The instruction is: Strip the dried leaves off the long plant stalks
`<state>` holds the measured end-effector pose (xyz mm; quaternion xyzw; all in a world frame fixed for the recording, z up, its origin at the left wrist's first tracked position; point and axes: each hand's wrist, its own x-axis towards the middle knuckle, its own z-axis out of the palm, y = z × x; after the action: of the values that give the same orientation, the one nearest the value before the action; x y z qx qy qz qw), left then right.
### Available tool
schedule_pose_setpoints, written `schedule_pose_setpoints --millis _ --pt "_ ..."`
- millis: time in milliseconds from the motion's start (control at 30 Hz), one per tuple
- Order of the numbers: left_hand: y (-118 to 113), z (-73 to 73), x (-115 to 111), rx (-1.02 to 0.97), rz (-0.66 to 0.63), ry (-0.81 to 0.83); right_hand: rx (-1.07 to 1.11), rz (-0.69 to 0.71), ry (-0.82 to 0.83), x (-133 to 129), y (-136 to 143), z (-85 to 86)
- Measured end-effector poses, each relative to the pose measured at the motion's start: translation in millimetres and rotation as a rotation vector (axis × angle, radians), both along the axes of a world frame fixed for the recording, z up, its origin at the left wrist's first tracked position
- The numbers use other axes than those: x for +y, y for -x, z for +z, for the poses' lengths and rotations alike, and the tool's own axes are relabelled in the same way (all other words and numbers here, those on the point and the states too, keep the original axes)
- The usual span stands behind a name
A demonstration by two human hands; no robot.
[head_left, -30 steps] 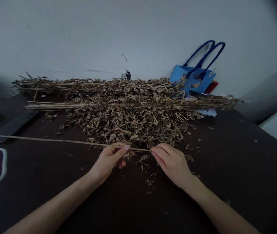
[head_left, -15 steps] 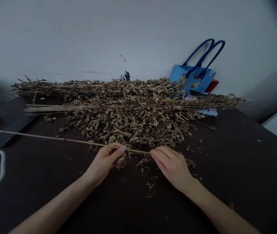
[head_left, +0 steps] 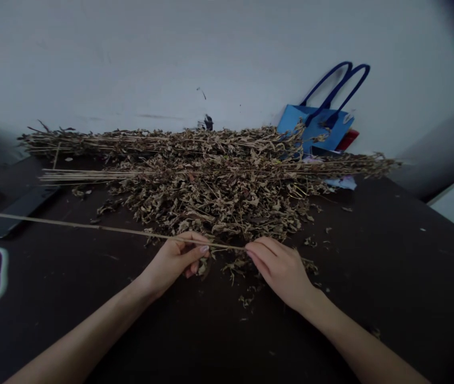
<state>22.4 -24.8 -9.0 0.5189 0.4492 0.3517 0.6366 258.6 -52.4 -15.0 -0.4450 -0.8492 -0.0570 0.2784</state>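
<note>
A long, thin dried plant stem (head_left: pixel 123 230) runs from the left edge to my right hand, mostly bare of leaves. My right hand (head_left: pixel 281 269) is closed, its fingertips pinching the right end of this stem. My left hand (head_left: pixel 175 264) is closed too, thumb against the fingers, with crumpled dried leaves (head_left: pixel 202 265) caught below the thumb. The stem crosses over the fingers of that hand, just above the thumb tip. Right behind both hands lies a heap of dried leaves (head_left: pixel 211 197). Small leaf scraps (head_left: pixel 246 301) lie on the dark table between the wrists.
Bundles of dried stalks (head_left: pixel 91 140) stretch along the wall at the back. A blue bag (head_left: pixel 315 125) with dark blue handles leans at the back right. On the left are a black phone-like slab (head_left: pixel 15 213) and a pale-rimmed dark object (head_left: pixel 3 282).
The stem has slid a little left, its far end now past the frame's edge. My left thumb has come off the stem to just below it. My right hand stays nearly still.
</note>
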Motion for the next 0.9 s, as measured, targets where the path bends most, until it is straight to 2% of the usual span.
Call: schedule_pose_setpoints --millis 167,400,533,733,900 --pt "-0.5 -1.4 -0.5 0.040 0.040 -0.058 0.009 0.002 0.049 -0.8 0.4 -2.6" --pt "6.0 -4.7 6.4 0.090 0.214 -0.168 0.063 -0.002 0.046 -1.9 0.2 0.5" --pt "6.3 -1.9 5.9 0.131 0.158 -0.191 0.085 -0.002 -0.009 -3.8 1.8 1.1" --pt "-2.9 0.6 -2.7 -0.088 0.029 0.028 0.092 0.014 -0.049 -6.6 5.3 0.1" --pt "-6.8 0.9 -7.6 -0.074 -0.126 0.029 0.067 0.038 -0.043 -9.2 9.2 0.5"
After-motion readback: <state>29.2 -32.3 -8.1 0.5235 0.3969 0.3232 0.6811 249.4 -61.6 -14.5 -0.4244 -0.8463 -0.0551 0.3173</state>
